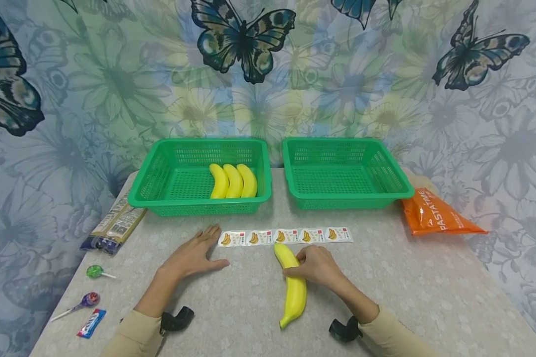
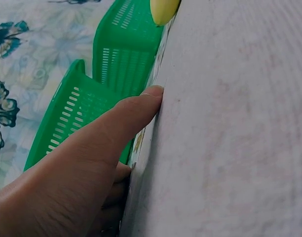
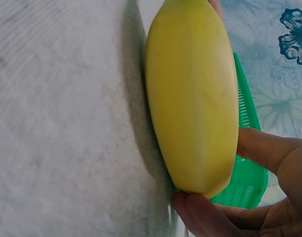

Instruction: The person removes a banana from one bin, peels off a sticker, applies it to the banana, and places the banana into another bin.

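One banana (image 1: 297, 296) is pinched in the right grip (image 1: 319, 266), apparently toward its far end; left grip (image 1: 193, 256) lies spread.

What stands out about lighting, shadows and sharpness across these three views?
Head: bright, fairly even light, with some sheen on the orange bag; left wrist: dimmer, the tabletop looking soft and smeared; right wrist: a dark shadow along the banana.
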### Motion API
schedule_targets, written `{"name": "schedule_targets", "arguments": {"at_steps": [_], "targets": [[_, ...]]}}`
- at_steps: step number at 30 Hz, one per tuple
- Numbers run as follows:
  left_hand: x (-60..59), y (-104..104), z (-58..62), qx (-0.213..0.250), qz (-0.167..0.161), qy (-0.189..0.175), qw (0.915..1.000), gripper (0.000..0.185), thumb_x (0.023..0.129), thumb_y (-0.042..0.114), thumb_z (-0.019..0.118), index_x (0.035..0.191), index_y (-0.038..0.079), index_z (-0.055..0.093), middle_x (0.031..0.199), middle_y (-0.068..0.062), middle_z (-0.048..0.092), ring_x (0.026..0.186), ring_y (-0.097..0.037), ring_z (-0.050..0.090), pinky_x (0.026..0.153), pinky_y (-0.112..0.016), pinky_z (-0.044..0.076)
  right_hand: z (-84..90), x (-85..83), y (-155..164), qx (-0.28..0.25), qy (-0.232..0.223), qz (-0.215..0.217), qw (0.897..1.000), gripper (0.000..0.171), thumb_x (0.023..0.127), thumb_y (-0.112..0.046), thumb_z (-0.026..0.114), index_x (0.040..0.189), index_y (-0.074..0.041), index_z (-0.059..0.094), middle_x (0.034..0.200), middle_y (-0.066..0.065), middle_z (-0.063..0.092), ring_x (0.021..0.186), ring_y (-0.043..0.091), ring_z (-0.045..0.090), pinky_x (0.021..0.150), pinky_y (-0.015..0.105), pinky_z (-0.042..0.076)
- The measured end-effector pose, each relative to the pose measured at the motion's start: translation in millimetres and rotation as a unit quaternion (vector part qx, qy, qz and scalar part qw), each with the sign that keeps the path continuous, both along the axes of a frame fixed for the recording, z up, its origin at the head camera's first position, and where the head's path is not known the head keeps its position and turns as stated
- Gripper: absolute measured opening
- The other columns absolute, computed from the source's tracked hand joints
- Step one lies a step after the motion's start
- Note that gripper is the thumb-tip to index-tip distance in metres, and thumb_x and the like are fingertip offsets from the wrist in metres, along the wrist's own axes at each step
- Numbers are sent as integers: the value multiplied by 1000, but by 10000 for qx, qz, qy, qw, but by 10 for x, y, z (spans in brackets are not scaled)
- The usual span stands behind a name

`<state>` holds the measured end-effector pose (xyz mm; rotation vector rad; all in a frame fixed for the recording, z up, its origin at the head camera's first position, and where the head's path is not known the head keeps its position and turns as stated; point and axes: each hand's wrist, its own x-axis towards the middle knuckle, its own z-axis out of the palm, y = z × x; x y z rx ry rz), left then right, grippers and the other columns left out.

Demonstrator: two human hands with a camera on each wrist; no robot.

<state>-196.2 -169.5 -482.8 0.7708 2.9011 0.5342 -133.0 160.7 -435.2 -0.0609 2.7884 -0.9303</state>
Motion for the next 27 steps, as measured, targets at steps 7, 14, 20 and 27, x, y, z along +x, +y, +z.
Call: {"name": "schedule_targets", "arguments": {"at_steps": [7,14,20,27], "targets": [[6,-25,34,51,28,-18,10000,99,80,65,65,148,-1,37,156,-21,33,143,-43,32,115,-58,32,20,16,-19,36,57,128,9999,34,69,-43,84,73,-12,70,54,-8,47,50,7,39,45,20,29],[15,-25,50,59,25,5,10000,99,81,64,65,147,-3,38,155,-23,34,142,-44,32,114,-58,33,68,-33,-35,202,160,243,9994,50,73,-43,82,56,-16,43,53,-9,30,51,7,25,47,20,18],[-6,-8,28,71,-78,-11,9999,98,82,64,65,148,-3,37,156,-23,32,145,-41,30,117,-55,29,242,-126,-102,539,436,107,9975,44,70,-43,85,90,-6,73,75,-4,65,66,10,54,60,23,43],[-9,0,-5,147,-8,-185,9997,100,80,65,66,149,-2,36,157,-21,31,146,-40,28,118,-55,28,471,-267,-351,194,1061,1015,9890,46,74,-31,84,110,-4,73,94,5,74,83,15,67,74,29,54]]}}
